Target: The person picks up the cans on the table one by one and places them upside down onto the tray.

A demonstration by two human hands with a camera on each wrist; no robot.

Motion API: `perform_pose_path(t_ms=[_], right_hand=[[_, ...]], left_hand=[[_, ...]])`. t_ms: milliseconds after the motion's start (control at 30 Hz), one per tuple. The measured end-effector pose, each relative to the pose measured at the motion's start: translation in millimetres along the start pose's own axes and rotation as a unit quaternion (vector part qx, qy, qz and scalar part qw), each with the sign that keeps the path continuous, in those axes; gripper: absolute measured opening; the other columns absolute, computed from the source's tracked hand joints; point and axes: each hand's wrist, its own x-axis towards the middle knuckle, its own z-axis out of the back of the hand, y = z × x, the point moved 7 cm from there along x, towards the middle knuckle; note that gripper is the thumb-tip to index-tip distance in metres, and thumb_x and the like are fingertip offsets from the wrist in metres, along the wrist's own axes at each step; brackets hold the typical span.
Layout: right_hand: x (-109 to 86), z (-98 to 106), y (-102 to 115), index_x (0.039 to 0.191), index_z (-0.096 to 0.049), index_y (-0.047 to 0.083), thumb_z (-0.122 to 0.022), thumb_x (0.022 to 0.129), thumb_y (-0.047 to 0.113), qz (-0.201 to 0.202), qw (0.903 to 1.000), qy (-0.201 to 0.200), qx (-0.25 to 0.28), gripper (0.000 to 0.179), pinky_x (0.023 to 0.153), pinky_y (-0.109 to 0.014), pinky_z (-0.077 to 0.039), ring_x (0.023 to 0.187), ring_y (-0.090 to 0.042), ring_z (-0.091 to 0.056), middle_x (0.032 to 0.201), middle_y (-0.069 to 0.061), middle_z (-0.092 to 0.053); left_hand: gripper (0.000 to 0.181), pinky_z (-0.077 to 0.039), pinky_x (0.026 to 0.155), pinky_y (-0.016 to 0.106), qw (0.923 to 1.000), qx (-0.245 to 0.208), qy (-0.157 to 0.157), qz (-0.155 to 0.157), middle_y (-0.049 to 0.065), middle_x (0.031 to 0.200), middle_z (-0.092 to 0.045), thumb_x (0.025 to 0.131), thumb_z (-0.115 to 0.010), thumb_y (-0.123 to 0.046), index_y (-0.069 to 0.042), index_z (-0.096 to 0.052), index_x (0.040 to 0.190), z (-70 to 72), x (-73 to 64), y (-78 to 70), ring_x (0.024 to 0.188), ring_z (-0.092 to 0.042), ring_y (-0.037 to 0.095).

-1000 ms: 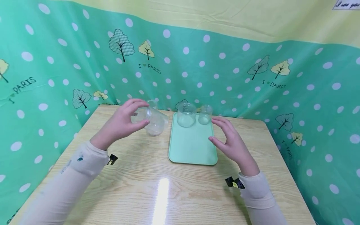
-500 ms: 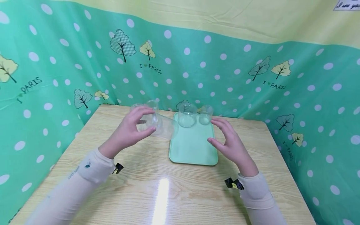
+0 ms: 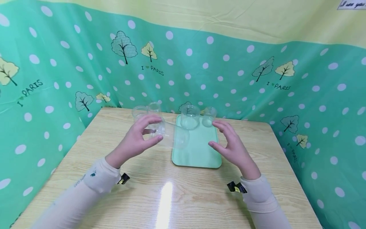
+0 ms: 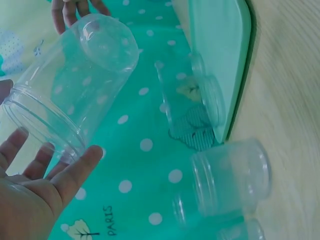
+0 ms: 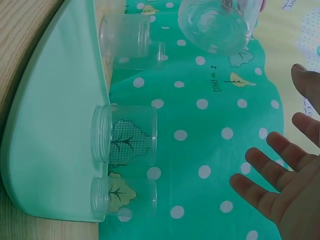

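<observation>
My left hand [image 3: 140, 136] grips a clear plastic jar [image 3: 178, 136] near its threaded neck, fingers and thumb around it. In the head view the jar lies sideways in the air, its base pointing right over the left part of the green tray [image 3: 197, 156]. My right hand [image 3: 235, 149] hovers above the tray's right edge, fingers spread and holding nothing. Along the tray's back stand a wider clear jar [image 5: 132, 135] and a narrower clear jar [image 5: 127, 197], both upside down with their threads against the tray.
Left of the tray, at the back of the wooden table [image 3: 137, 187], stand more clear jars, including a wide jar [image 4: 232, 175] with its threads upward and a narrow jar [image 3: 154, 107]. A green dotted curtain [image 3: 200, 73] hangs close behind the table and along both sides.
My left hand has moved right with the jar, which has swung from tilted downward to nearly level and now overlaps the tray. My right hand has shifted slightly left.
</observation>
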Motion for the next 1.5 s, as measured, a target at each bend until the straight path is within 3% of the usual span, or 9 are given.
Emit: perform_pose_path(t_ms=[267,667,867,1000,1200,1500], right_hand=[[-0.6,-4,2,0.154,-0.044,0.022,-0.082,0.089,0.015,0.000,0.9999,0.006,0.014,0.076,0.111,-0.050,-0.046,0.141,-0.024,-0.044,0.154,-0.004,-0.045],[0.1,1,4,0.153,-0.045,0.021,-0.082,0.088,0.012,0.001,0.9997,-0.002,0.025,0.075,0.110,-0.052,-0.046,0.139,-0.024,-0.046,0.153,-0.004,-0.046],[0.1,0,6,0.152,-0.046,0.020,-0.082,0.088,0.012,0.011,0.9994,0.001,0.032,0.074,0.110,-0.051,-0.047,0.140,-0.024,-0.045,0.153,-0.004,-0.047],[-0.5,-1,7,0.152,-0.046,0.020,-0.083,0.087,0.011,0.017,0.9991,0.005,0.039,0.076,0.110,-0.053,-0.046,0.141,-0.023,-0.044,0.154,-0.003,-0.046],[-1.5,0,9,0.152,-0.046,0.020,-0.084,0.085,0.008,0.028,0.9981,0.007,0.054,0.077,0.112,-0.038,-0.046,0.140,-0.022,-0.046,0.154,-0.003,-0.046],[-1.1,-3,11,0.150,-0.048,0.010,-0.083,0.084,0.001,0.018,0.9970,0.010,0.075,0.076,0.113,-0.027,-0.043,0.137,-0.025,-0.049,0.153,-0.006,-0.047]], left_hand=[[0.051,-0.060,0.094,0.032,0.9988,-0.048,-0.001,0.004,0.000,0.142,-0.053,0.089,-0.081,-0.011,-0.013,-0.060,0.135,-11.0,-4.1,-6.8,0.130,-0.054,0.027],[0.051,-0.060,0.095,0.036,0.9963,-0.085,0.004,0.012,0.000,0.141,-0.052,0.089,-0.079,-0.008,-0.012,-0.058,0.135,-30.6,-13.7,-11.4,0.131,-0.054,0.020],[0.052,-0.059,0.097,0.038,0.9915,-0.130,-0.001,0.014,0.007,0.143,-0.049,0.089,-0.077,-0.002,-0.008,-0.055,0.136,-38.1,-15.5,-11.5,0.134,-0.051,0.030],[0.051,-0.058,0.098,0.037,0.9884,-0.151,0.000,0.017,0.010,0.144,-0.049,0.090,-0.075,0.000,-0.009,-0.054,0.136,-42.3,-16.5,-12.6,0.135,-0.051,0.027],[0.051,-0.058,0.098,0.036,0.9857,-0.168,-0.001,0.014,0.017,0.144,-0.048,0.090,-0.073,0.003,-0.007,-0.052,0.136,-46.7,-17.1,-12.2,0.135,-0.051,0.024],[0.051,-0.058,0.097,0.035,0.9796,-0.201,-0.010,0.006,0.021,0.145,-0.047,0.089,-0.071,0.007,-0.003,-0.050,0.135,-49.7,-17.4,-10.6,0.135,-0.050,0.025]])
